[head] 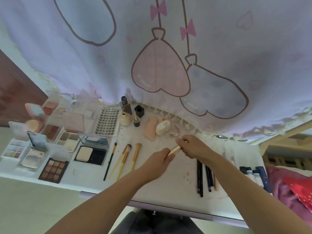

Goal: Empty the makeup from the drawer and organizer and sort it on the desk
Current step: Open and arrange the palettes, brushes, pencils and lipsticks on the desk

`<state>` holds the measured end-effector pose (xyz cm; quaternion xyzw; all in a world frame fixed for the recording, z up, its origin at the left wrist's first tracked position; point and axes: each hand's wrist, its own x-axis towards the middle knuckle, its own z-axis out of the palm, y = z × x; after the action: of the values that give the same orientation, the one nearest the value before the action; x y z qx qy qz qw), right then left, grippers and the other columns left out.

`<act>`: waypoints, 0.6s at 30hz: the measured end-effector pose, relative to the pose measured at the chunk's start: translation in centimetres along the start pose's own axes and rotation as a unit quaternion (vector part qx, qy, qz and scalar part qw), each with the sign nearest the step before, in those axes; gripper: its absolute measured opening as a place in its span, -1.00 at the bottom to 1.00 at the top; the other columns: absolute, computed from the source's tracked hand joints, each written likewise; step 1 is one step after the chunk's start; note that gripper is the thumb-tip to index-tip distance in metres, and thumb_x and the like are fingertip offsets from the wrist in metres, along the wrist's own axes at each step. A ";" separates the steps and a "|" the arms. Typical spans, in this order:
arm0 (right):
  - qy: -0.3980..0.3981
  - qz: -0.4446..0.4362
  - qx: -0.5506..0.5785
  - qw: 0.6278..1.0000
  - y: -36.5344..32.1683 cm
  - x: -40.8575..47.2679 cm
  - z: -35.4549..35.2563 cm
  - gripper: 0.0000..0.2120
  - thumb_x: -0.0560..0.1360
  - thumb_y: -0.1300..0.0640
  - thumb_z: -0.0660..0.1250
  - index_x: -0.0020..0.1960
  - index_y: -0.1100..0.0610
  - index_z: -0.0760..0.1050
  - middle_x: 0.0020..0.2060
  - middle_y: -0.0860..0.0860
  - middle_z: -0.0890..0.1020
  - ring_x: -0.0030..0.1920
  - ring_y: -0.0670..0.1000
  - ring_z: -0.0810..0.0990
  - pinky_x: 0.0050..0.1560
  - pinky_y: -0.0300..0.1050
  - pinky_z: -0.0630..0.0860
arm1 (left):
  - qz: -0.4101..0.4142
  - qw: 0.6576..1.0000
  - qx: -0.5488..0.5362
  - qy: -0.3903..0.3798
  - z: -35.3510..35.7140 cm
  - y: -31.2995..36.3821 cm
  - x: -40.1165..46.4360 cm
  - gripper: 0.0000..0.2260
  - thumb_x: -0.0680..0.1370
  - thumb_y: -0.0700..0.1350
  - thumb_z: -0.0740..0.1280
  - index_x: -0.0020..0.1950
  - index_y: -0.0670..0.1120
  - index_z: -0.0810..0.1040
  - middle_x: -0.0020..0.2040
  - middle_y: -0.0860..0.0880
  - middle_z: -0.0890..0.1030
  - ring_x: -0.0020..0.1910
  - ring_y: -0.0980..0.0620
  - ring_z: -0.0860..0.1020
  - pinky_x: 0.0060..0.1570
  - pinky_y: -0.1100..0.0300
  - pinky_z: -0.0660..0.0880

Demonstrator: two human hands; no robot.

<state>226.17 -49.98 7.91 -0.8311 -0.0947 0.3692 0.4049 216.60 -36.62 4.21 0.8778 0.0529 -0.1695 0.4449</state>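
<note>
**Gold tube held over the desk**

Gold metallic tube [174, 150] sits between my hands above the white desk [168, 186]: my left hand [158, 160] grips its lower end, my right hand [194, 146] pinches the upper. "XOYO" heads the false-lash card [107, 121] beside the palettes.

**White desk, laid out in rows**

The white desk [168, 186] is stained with small reddish marks. On its left side lie open palettes — a dark nine-pan eyeshadow palette [53, 170], a black compact with a cream pan [91, 155], and a sheet of false lashes [107, 122]. Four makeup brushes [124, 160] lie side by side near the middle. Toward the back stand a cream ceramic bottle [125, 119] and a black hexagonal cap [139, 110]. Dark pencils [203, 177] lie parallel on the right — navy tubes [256, 176] at the edge.
</note>
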 end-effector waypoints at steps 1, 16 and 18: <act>0.004 -0.023 0.010 1.000 -0.3 -0.4 0.4 -0.76 0.60 0.04 0.17 -0.17 0.17 0.34 -0.44 0.00 0.40 -0.49 -0.08 0.29 -0.47 -0.25 0.25 | -0.006 0.999 -0.035 -0.005 -0.7 -0.1 -0.5 -0.77 0.65 0.00 0.06 -0.07 -0.09 0.40 -0.34 0.06 0.40 -0.41 0.10 0.33 -0.39 0.22 0.26; -0.075 -0.072 -0.027 0.994 -4.5 -5.4 4.9 -0.85 0.60 0.07 0.20 -0.09 0.12 0.45 -0.35 -0.03 0.49 -0.36 -0.09 0.40 -0.35 -0.25 0.37 | 0.012 0.998 0.054 0.022 -6.2 -1.3 -7.6 -0.73 0.62 0.07 0.13 -0.08 -0.10 0.47 -0.34 0.06 0.43 -0.37 0.11 0.36 -0.22 0.18 0.23; -0.062 -0.072 -0.003 0.995 -4.5 -5.9 5.6 -0.89 0.58 0.08 0.22 -0.02 0.09 0.48 -0.30 -0.04 0.54 -0.30 -0.11 0.48 -0.34 -0.26 0.42 | 0.015 0.998 0.062 0.023 -6.5 -1.5 -8.2 -0.75 0.62 0.06 0.13 -0.11 -0.06 0.44 -0.35 0.07 0.42 -0.38 0.12 0.36 -0.28 0.23 0.23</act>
<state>218.75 -46.41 12.19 -0.7989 -0.1804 0.3897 0.4211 210.21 -30.05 9.49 0.9082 0.0393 -0.1455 0.3904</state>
